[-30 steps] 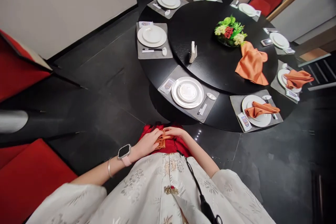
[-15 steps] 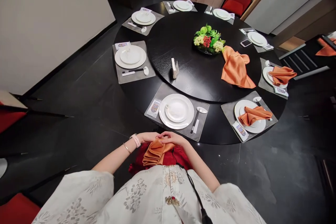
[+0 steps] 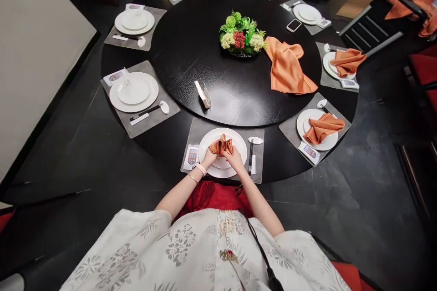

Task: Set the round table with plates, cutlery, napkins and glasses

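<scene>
A pleated orange cloth napkin (image 3: 222,144) is gripped between my two hands over the stacked white plates (image 3: 240,145) of the nearest place setting. My left hand (image 3: 209,158), with a pale watch band at the wrist, closes on the napkin's left side. On its other side, my right hand (image 3: 234,158) pinches the lower folds. Whether the napkin touches the plate I cannot tell. Beneath the plates lies a grey placemat (image 3: 201,129). Black chopsticks (image 3: 251,154) and a white spoon rest (image 3: 255,140) are to the right, and a printed packet (image 3: 191,157) is to the left.
On the black turntable (image 3: 180,41) stand a flower arrangement (image 3: 241,36), a small upright holder (image 3: 203,94) and loose orange napkins (image 3: 288,66). Two settings at right hold folded napkins (image 3: 324,128). A phone (image 3: 294,25) lies farther back. A cart (image 3: 375,22) stands at the right.
My hands have moved forward from my lap to above the nearest plates, bringing the folded napkin with them. Its pleats now fan upward. The view has shifted closer to the table.
</scene>
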Motion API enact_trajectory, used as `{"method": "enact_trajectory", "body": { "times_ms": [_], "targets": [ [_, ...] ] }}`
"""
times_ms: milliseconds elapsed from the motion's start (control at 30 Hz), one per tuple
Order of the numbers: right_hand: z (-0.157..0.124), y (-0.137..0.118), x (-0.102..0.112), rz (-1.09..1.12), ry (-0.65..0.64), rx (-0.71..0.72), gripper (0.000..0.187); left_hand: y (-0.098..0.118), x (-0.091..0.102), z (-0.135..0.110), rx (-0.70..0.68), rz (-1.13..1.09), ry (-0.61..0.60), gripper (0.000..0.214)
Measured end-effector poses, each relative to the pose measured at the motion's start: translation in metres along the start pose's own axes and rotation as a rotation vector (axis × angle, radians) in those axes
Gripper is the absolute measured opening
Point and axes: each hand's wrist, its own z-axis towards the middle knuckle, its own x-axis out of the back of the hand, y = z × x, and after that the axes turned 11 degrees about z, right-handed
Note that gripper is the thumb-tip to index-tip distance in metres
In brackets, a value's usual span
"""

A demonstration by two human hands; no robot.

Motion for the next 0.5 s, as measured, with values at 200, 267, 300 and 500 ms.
{"method": "enact_trajectory", "body": {
  "times_ms": [200, 267, 300, 500],
  "targets": [
    [-0.002, 0.011, 0.024, -0.048, -0.173, 0.021, 0.053, 0.009, 0.044, -0.001, -0.074, 0.132, -0.298, 0.076],
    [-0.003, 0.016, 0.033, 0.067, -0.297, 0.008, 0.064, 0.010, 0.055, -0.001, -0.094, 0.218, -0.376, 0.084],
    [-0.002, 0.017, 0.036, 0.103, -0.321, -0.001, 0.070, 0.010, 0.057, 0.000, -0.104, 0.283, -0.368, 0.088],
    [0.020, 0.018, 0.036, -0.005, -0.123, 0.160, 0.081, 0.006, 0.056, 0.014, -0.200, 0.607, -0.195, 0.060]
  ]
}}
